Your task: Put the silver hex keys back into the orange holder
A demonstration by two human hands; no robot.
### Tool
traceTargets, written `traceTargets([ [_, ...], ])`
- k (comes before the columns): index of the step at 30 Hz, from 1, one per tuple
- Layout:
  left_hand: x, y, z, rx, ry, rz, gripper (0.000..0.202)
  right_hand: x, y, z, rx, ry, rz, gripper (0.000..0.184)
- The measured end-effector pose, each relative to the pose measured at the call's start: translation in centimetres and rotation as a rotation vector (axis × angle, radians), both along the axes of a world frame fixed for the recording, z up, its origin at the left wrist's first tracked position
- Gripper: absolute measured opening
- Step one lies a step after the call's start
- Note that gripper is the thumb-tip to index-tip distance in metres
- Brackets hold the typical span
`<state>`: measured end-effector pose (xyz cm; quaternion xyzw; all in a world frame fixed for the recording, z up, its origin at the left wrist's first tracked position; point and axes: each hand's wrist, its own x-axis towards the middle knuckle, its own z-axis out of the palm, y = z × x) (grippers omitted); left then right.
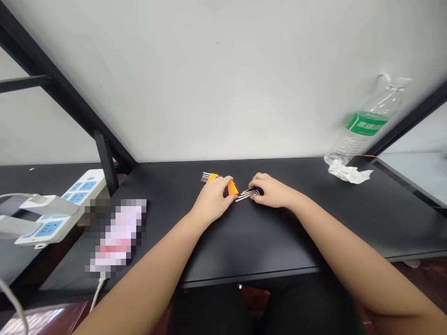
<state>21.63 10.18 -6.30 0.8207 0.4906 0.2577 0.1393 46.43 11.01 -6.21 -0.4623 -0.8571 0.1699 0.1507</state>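
Note:
My left hand (213, 197) grips an orange hex key holder (233, 188) in the middle of the black desk. Short metal key ends (205, 177) stick out of the holder's far left end, and part of it is hidden under the fingers. Just to the right, my right hand (268, 190) has its thumb and fingers closed around the bent ends of several L-shaped hex keys (247, 194). Their long silver shafts point left, toward the holder. The shaft tips lie close to the holder's right end; whether any touches it I cannot tell.
A phone (118, 232), blurred out, lies at the left with a white cable (97, 293). Beyond it is a white power strip (87, 186) with plugged-in adapters. An empty plastic bottle (366, 123) and a crumpled tissue (350, 173) are at the back right, near the wall.

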Motion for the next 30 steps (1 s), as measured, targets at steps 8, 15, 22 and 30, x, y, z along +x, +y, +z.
traceTargets([
  [8, 0.3, -0.3, 0.0, -0.016, -0.026, -0.028, 0.039, -1.3, -1.0, 0.2, 0.086, 0.056, 0.029, 0.018],
  [15, 1.1, -1.1, 1.0, -0.021, -0.104, -0.157, 0.018, -3.5, -1.5, 0.2, -0.005, 0.507, -0.04, 0.005],
  [22, 0.8, -0.6, 0.5, 0.01, 0.004, -0.122, 0.024, -3.4, -1.4, 0.0, 0.058, 0.538, -0.148, 0.016],
  [30, -0.3, 0.1, 0.0, 0.01, 0.117, 0.025, 0.04, 0.1, 0.9, -0.8, 0.12, 0.119, -0.247, 0.016],
])
